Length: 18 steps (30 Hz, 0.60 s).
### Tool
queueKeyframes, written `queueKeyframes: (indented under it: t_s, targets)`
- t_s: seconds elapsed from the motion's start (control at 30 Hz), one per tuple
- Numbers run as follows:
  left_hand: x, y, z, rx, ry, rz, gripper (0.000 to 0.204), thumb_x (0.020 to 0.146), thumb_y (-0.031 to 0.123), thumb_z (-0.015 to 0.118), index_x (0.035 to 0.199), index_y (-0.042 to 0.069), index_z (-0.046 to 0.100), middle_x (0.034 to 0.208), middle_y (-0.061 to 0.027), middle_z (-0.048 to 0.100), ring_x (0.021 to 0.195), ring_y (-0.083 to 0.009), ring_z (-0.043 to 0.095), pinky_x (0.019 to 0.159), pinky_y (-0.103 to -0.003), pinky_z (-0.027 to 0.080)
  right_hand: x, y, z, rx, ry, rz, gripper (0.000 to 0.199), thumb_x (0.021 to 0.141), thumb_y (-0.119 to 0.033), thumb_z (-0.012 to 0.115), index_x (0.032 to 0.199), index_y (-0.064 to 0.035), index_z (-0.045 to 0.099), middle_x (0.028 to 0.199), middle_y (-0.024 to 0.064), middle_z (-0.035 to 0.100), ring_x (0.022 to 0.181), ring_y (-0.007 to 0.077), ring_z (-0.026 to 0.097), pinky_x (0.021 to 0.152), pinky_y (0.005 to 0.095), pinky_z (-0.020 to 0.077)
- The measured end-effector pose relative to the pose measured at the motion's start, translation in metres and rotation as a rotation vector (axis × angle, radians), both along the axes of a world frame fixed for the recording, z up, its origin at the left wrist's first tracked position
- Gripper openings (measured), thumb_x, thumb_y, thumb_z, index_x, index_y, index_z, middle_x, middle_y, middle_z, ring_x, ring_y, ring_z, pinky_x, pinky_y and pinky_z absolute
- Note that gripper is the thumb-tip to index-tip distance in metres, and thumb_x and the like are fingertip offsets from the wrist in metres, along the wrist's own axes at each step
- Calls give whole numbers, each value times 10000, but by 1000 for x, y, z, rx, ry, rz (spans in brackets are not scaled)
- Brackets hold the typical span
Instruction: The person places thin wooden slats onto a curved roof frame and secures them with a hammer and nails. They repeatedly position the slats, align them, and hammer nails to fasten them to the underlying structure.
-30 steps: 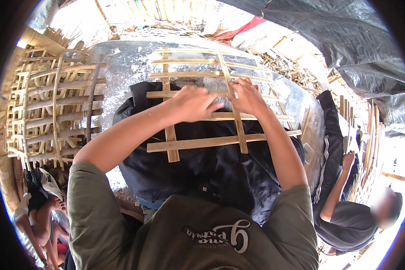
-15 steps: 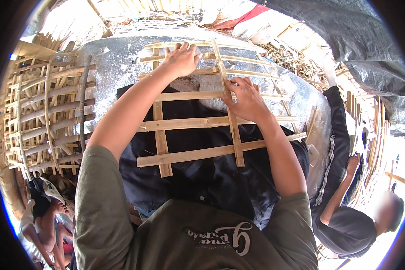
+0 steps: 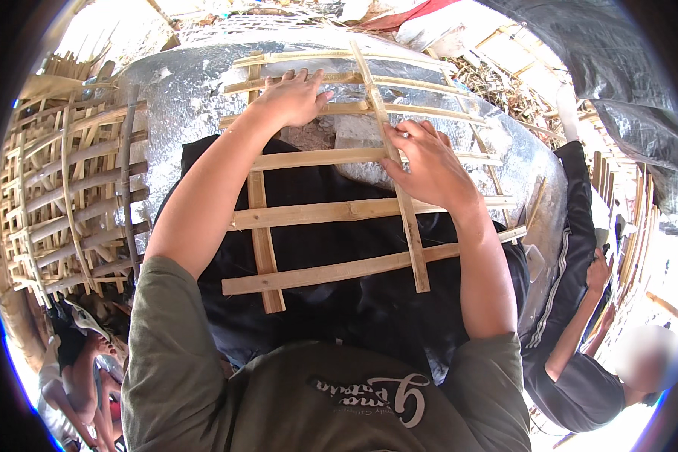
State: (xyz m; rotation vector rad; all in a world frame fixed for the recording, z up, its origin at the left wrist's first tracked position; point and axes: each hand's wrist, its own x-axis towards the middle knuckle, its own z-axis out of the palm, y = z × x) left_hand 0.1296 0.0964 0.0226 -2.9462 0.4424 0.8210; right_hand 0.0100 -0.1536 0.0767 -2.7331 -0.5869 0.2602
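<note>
A lattice of pale bamboo slats (image 3: 320, 215) lies before me, several crosswise strips over a few lengthwise ones. My left hand (image 3: 292, 99) rests on its far left part, fingers stretched out over a crosswise strip and apart from each other. Around the middle lengthwise bamboo slat (image 3: 408, 218) my right hand (image 3: 432, 164) is closed, thumb on the near left side and fingers bent over its edge. That slat runs tilted across the strips. The fingertips' undersides are hidden in both hands. Below the lattice, my dark-clothed legs (image 3: 331, 181) show between the strips.
A finished-looking woven bamboo panel (image 3: 68, 188) stands at the left. A silvery sheet (image 3: 173, 98) covers the ground under the lattice, with a stone block (image 3: 358, 139) on it. Another person (image 3: 580, 384) sits close at the right; part of someone else (image 3: 79, 384) shows at lower left.
The lattice sits slightly nearer and its near end has swung a little. My left hand's fingers have spread from a more curled pose; my right hand keeps its hold on the middle slat.
</note>
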Motion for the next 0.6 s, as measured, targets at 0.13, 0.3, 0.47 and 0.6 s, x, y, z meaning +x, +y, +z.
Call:
queueKeyframes:
  t_s: [0.13,0.3,0.47,0.6]
  targets:
    - [1,-2,1,15,-8,-17,691,1076,572,191,1643,189,102,1668,-169,221,1543,-375,195,1250,-591,180,1,-1,-2,13,17,4,507,909,-284,656,1339,-18,610,1258,143,602,1230,347,528,1044,514,423]
    - [2,-2,-2,8,-17,-18,680,1077,567,183,1643,198,108,1666,-175,225,1540,-378,202,1248,-597,179,2,1,-1,15,33,-5,519,912,-282,657,1351,-13,597,1266,158,598,1235,359,529,1052,514,420]
    - [4,-3,4,0,-5,-17,676,1077,564,193,1644,207,105,1669,-164,221,1539,-381,203,1245,-611,167,4,1,1,11,39,-1,519,914,-285,658,1354,-18,594,1276,162,597,1247,363,527,1055,520,421]
    - [9,-5,3,-89,-30,-9,682,1078,559,230,1644,204,95,1672,-153,223,1541,-372,205,1248,-612,153,5,-3,-11,28,-29,14,508,917,-286,657,1348,-24,599,1257,163,608,1240,362,536,1043,528,434]
